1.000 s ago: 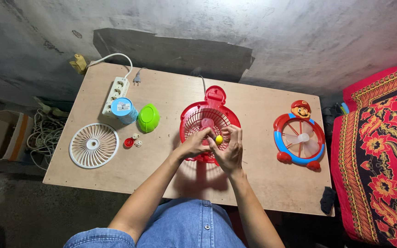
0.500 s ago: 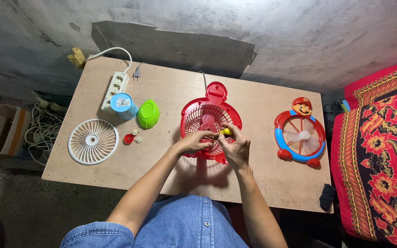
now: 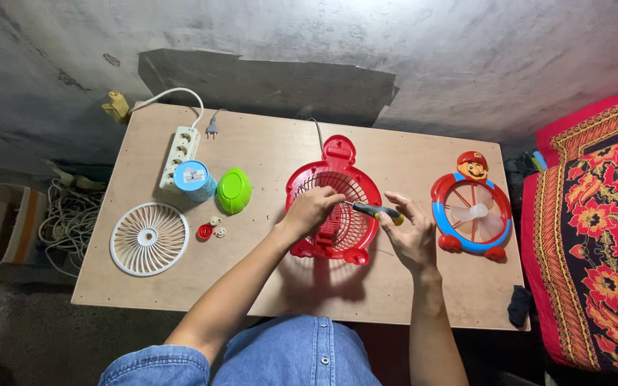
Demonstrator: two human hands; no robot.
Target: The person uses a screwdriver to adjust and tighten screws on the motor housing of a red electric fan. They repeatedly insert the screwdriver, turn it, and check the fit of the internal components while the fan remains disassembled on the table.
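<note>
1. Nearest the person: both forearms come up from the denim lap over the near edge of the wooden table [image 3: 180, 286].
2. Right hand [image 3: 413, 239] sits just right of the red fan housing [image 3: 334, 207]. Fingers are closed around the handle of a screwdriver [image 3: 375, 210], dark grip with a yellow end cap.
3. Screwdriver long axis runs nearly left-right, cap end at the right hand, shaft end pointing left into the housing's grille. Tip itself is too small to make out.
4. Left hand [image 3: 312, 211] is on top of the grille, fingers curled and pressing on it. I can't tell whether it pinches anything small underneath.
5. Key relation: the red housing lies left of the right hand's grip, in line with the tool axis. The left hand is the nearer one, already touching it; the right reaches it only through the tool.
6. Left of the housing, apart from both hands: small red cap [image 3: 204, 231] with two pale bits beside it, white fan grille [image 3: 149, 239] lying flat, green oval part [image 3: 233, 191], blue-and-white cylinder [image 3: 194, 179].
7. Further back: white power strip [image 3: 179, 151], its cable running off the far edge.
8. Far right: a blue-and-red character fan [image 3: 471, 214], untouched, well apart from the right hand.
</note>
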